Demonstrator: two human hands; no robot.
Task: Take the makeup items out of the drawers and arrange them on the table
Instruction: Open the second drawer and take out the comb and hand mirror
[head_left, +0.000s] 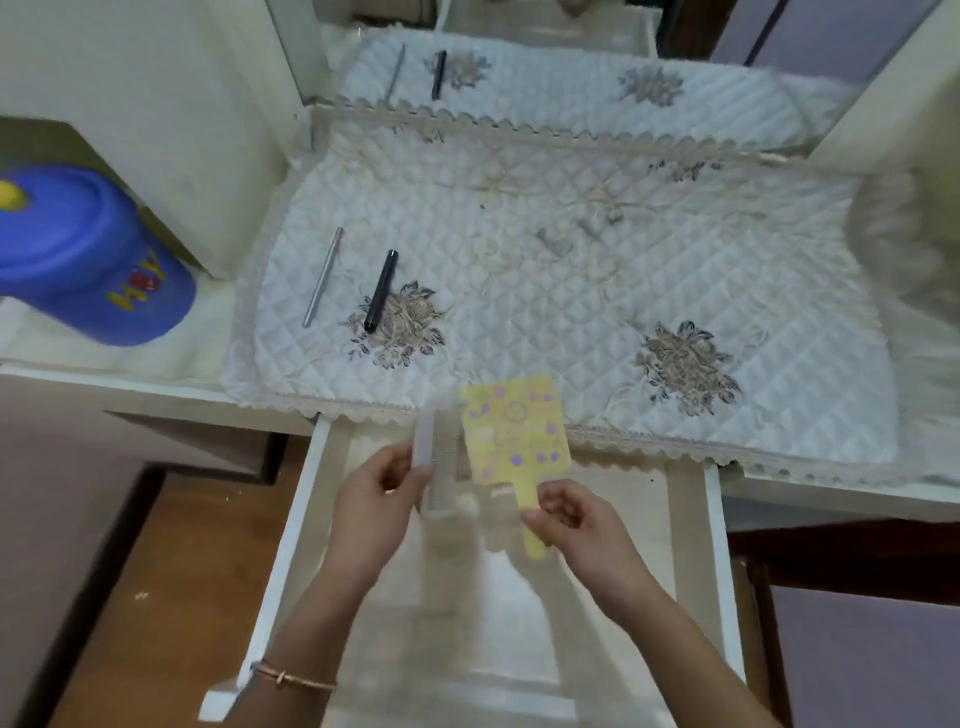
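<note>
My left hand (379, 493) grips a clear comb (434, 457), held upright over the open white drawer (306, 519). My right hand (571, 519) pinches the handle of a yellow hand mirror (514, 431) patterned with purple dots; its head reaches over the table's front edge. On the quilted white table cover (571, 291) at the left lie a black pencil (381, 290) and a thin silver stick (323, 277), side by side and apart. Motion blur hides the drawer's inside.
A blue plastic container (88, 254) with a yellow knob stands on a lower shelf at the left. A mirror (545, 78) behind the table reflects the cover and both sticks. Cream cabinet walls flank the table. Wooden floor lies below left.
</note>
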